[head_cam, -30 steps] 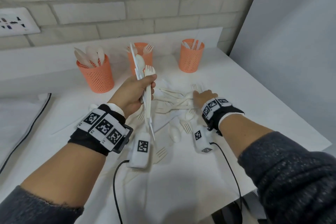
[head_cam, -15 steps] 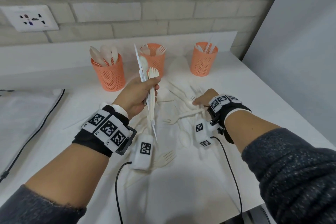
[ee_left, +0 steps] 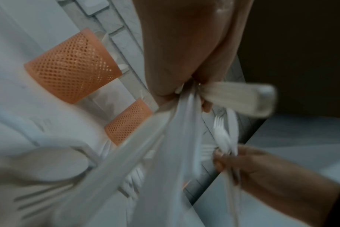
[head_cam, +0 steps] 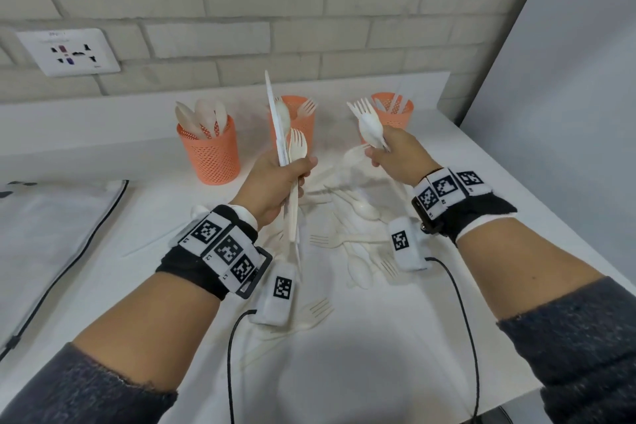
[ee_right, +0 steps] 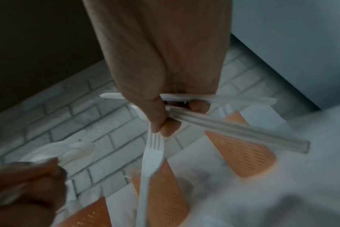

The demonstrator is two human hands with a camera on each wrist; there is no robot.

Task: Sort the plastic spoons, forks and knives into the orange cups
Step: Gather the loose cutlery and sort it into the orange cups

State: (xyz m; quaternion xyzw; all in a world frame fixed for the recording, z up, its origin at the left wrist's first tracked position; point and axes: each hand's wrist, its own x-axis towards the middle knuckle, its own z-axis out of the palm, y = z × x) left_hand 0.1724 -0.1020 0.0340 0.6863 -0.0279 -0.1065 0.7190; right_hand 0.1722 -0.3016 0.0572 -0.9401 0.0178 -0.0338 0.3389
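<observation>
**Both hands hold cutlery above the pile**

The table [head_cam: 344, 372] has bare surface toward its near edge. Three cups [head_cam: 211, 155] line the back ledge, gaps between them. A loose pile [head_cam: 358, 244] lies mid-table. Left hand [head_cam: 275, 182] grips a knife, spoon and fork; right hand [head_cam: 395, 157] grips a fork and spoon before the right cup.

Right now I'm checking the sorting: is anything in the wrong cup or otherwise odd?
Yes. The middle cup holds a fork beside what looks like a spoon: mixed types. Much cutlery lies unsorted on the table.
</observation>
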